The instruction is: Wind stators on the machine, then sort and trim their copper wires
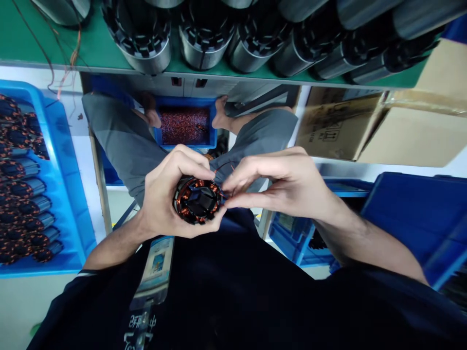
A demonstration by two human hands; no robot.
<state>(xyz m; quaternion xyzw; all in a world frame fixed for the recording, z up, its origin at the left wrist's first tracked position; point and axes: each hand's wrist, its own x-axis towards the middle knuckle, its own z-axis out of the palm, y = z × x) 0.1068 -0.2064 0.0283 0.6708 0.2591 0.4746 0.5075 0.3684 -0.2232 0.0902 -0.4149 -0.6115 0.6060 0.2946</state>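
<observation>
Held over my lap is a motor stator [199, 200], round and black with copper windings around its open centre. My left hand [171, 189] is wrapped round its body, thumb and fingers on its rim. At the stator's right edge, my right hand [280, 182] is pinched, thumb against forefinger. Thin copper wire [228, 164] loops up between the two hands near those fingertips. Whether the right fingertips grip a wire end or the stator's edge is too small to be sure, but the wire runs into the pinch.
Several metal cylinders with black slotted ends [204, 51] line the green bench [22, 43] ahead. On the left, a blue tray [69, 194] holds many stators. A blue bin [158, 136] of copper scraps sits between my feet. Cardboard boxes [412, 136] and blue crates [412, 214] stand right.
</observation>
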